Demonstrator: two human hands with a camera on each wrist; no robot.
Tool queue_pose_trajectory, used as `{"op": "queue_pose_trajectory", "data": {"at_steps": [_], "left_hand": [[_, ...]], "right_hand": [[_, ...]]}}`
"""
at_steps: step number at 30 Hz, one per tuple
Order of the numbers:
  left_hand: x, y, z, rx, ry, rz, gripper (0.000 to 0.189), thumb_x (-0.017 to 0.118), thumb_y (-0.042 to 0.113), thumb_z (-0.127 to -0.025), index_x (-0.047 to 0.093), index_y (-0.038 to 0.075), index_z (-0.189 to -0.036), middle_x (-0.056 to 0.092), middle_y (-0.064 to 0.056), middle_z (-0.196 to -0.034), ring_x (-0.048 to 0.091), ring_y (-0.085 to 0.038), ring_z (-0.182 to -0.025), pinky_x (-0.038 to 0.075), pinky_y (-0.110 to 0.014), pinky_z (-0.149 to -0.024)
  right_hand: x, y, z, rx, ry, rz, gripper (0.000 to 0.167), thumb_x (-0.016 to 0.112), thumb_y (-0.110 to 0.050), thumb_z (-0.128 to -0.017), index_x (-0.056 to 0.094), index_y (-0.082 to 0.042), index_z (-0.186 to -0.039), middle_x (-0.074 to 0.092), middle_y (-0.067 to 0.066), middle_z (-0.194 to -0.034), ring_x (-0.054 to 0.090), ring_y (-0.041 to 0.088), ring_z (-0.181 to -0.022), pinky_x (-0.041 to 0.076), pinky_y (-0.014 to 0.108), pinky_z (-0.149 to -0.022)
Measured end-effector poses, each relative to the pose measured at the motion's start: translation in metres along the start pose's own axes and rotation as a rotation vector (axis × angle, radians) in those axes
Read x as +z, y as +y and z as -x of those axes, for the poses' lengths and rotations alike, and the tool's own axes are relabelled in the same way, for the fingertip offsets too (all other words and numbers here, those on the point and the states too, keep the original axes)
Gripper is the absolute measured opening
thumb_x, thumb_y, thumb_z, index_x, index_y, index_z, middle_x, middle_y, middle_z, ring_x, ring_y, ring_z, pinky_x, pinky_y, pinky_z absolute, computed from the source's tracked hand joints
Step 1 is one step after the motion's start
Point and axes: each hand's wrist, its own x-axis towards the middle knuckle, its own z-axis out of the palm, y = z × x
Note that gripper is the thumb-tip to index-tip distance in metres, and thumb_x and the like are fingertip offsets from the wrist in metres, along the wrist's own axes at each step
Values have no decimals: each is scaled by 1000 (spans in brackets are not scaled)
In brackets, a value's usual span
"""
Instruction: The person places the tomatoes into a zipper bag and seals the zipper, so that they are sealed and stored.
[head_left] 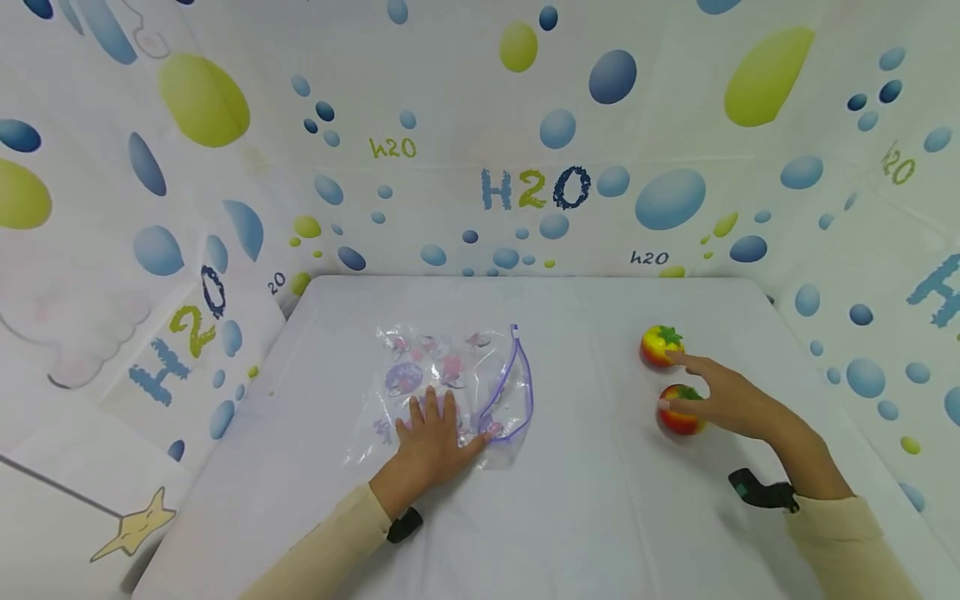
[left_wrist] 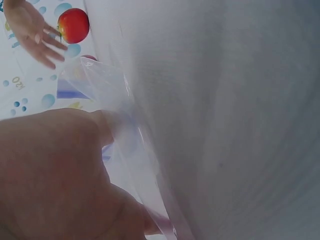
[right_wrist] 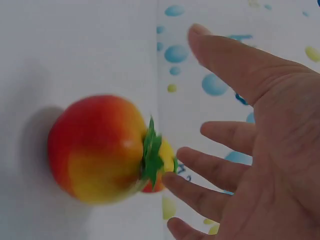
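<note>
Plastic see-through bag (head_left: pixel 405 379) with pink and purple prints is lying on the white surface (head_left: pixel 570 517), around 10 o'clock from its middle, purple zip edges (head_left: pixel 531 400) bowed apart on the bag's 3 o'clock side. Left hand (head_left: pixel 429 446) is laid on the bag's 6 o'clock part, fingers fanned out. Over at 2 o'clock you've got two glossy, round, red-and-yellow tomato-like fruits with green leafy caps: the nearer fruit (head_left: pixel 678 425), and the farther fruit (head_left: pixel 657 350) just shy of 12 o'clock from it. Right hand (head_left: pixel 738 400) is at the nearer one's 3 o'clock, spread wide; honestly can't tell if any fingertip is touching.
</note>
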Motion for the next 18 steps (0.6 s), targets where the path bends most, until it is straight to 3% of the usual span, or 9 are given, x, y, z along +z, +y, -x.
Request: {"op": "queue_pose_trajectory", "data": {"at_steps": [6, 12, 18], "left_hand": [[1, 0, 0, 1, 4, 0, 103, 55, 72, -97, 33, -5, -161, 25, -37, -166, 23, -63, -152, 25, -83, -112], [0, 0, 1, 2, 7, 1, 102, 56, 71, -97, 34, -5, -160, 25, -37, -166, 23, -63, -152, 25, -83, -112], [-2, 1, 2, 3, 6, 14, 103, 56, 71, -97, 34, -6, -160, 25, -37, -166, 22, -63, -152, 23, -84, -112]], "right_hand": [[1, 27, 11, 9, -61, -40, 100, 76, -53, -93, 27, -5, -166, 37, 38, -159, 37, 61, -142, 52, 72, -95], [4, 42, 15, -19, -107, -108, 95, 76, -44, -95, 26, -6, -166, 32, 38, -162, 32, 63, -144, 45, 79, -98], [6, 47, 15, -19, -110, -118, 93, 76, -45, -94, 29, -8, -166, 30, 37, -164, 28, 63, -146, 39, 82, -99]]}}
